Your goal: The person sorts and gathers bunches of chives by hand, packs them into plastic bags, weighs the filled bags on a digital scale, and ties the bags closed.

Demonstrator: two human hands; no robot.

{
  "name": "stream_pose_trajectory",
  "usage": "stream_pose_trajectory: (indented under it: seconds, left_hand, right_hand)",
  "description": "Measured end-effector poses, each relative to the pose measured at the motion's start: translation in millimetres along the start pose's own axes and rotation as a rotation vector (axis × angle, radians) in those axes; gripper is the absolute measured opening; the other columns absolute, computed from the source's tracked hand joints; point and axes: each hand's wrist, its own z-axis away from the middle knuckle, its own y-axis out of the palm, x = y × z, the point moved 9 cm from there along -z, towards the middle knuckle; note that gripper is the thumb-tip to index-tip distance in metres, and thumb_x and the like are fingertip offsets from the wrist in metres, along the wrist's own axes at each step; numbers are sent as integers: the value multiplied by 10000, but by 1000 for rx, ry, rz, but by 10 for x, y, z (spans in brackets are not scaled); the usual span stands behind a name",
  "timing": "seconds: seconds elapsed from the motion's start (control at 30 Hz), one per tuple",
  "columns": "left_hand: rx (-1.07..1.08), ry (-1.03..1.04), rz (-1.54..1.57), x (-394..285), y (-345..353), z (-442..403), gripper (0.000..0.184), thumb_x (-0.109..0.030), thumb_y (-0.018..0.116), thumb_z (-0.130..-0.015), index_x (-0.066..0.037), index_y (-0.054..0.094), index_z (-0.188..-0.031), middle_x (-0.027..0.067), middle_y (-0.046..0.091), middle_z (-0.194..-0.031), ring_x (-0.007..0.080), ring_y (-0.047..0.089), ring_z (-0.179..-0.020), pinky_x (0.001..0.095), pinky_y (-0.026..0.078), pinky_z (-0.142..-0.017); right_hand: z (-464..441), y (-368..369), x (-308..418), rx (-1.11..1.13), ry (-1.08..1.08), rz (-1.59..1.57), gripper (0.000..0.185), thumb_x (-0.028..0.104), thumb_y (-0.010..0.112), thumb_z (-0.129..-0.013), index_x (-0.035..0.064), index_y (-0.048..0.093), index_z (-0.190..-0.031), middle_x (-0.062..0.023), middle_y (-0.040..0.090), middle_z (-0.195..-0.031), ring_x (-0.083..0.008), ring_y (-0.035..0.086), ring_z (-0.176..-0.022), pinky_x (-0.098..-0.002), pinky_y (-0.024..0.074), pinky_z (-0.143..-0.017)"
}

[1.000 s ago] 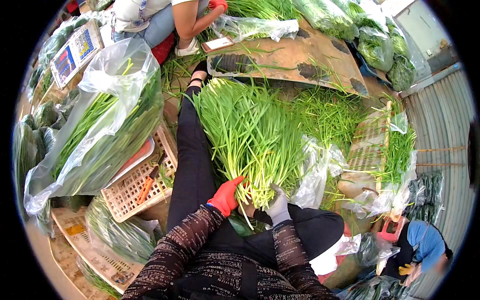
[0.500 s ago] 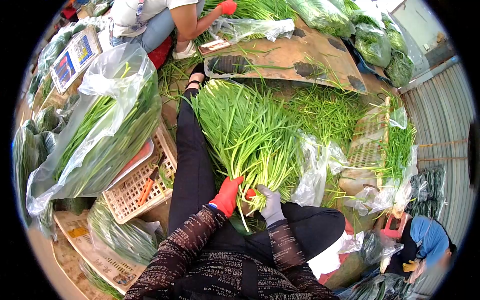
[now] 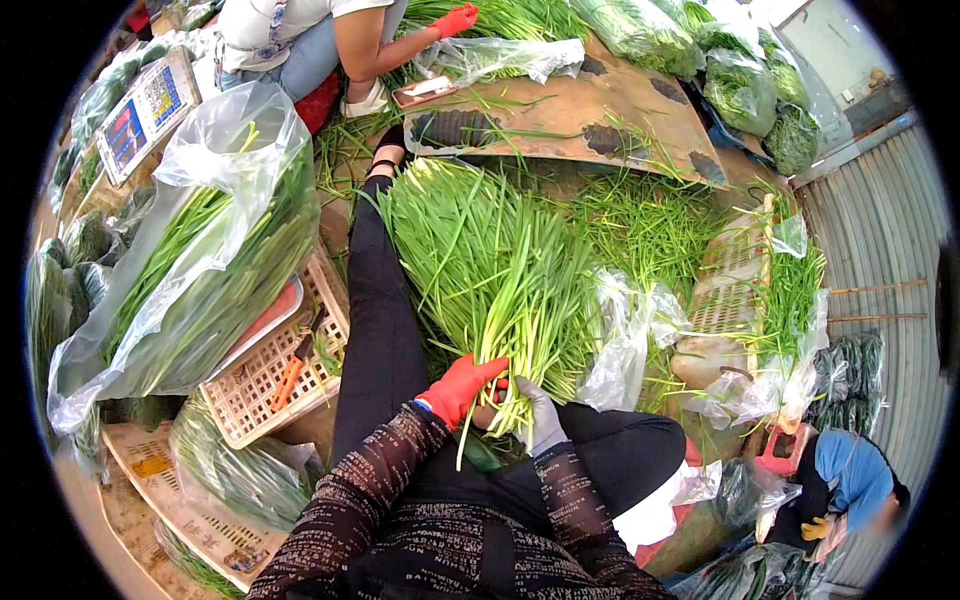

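Note:
A large heap of garlic chives (image 3: 480, 240) lies over my lap, leaves pointing away and pale stem ends toward me. My left hand (image 3: 462, 388), in a red glove, is closed round some stems at the left side of a bunch, its index finger stretched across them. On the right, my right hand (image 3: 541, 414) in a grey glove is closed round the same bunch (image 3: 512, 412) near its cut ends. One longer stem hangs down beside the left glove. The fingertips of both hands are partly hidden by the stems.
A bagged bundle of chives (image 3: 215, 250) leans over a plastic crate (image 3: 255, 395) holding an orange-handled tool (image 3: 289, 380). A rusty board (image 3: 560, 120) lies ahead. Loose plastic (image 3: 620, 340) and another basket (image 3: 728, 290) stand right. Co-workers sit at upper left (image 3: 300, 40) and lower right (image 3: 850, 480).
My left hand has shifted slightly right, its index finger now extending over the stems. My right hand has turned and dropped a little, and the stem ends hang lower.

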Motion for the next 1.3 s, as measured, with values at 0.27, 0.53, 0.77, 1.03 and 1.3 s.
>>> stream_pose_trajectory:
  seconds: [0.27,0.53,0.77,1.03,1.3]
  left_hand:
    - [-351,275,-35,-671,-516,-115,286,-224,601,-825,-45,520,-1033,58,571,-681,136,479,-468,253,390,-396]
    - [-33,80,-119,-723,4,-381,409,-346,567,-857,-86,459,-1153,73,561,-974,167,582,-757,326,506,-547]
    - [-58,-199,371,143,-490,-181,816,-468,532,-843,-161,29,-1407,204,52,-1440,442,234,-1251,570,396,-880]
    - [-407,52,-903,-66,-929,-347,359,-181,588,-723,-26,578,-1046,180,637,-897,275,620,-852,311,477,-743]
    - [144,-222,-1445,988,-442,-459,609,-561,564,-723,38,637,-801,179,639,-761,329,613,-679,395,482,-664]
  right_hand:
    - [1061,301,1271,-53,-650,157,280,270,573,-804,21,564,-932,-104,607,-735,-220,587,-559,-362,517,-495]
    - [1363,0,1863,-122,-794,254,233,218,543,-833,11,558,-940,-97,614,-749,-244,600,-609,-371,528,-570]
    - [1196,-80,1726,50,-774,57,216,205,495,-881,26,555,-985,-113,635,-845,-240,627,-655,-368,543,-546]
    - [968,-131,1616,6,-754,105,243,185,495,-882,8,539,-1042,-105,628,-870,-224,625,-660,-359,541,-559]
    - [906,-444,1718,-44,-821,142,282,177,488,-883,0,514,-1100,-127,630,-925,-239,637,-702,-400,551,-577]
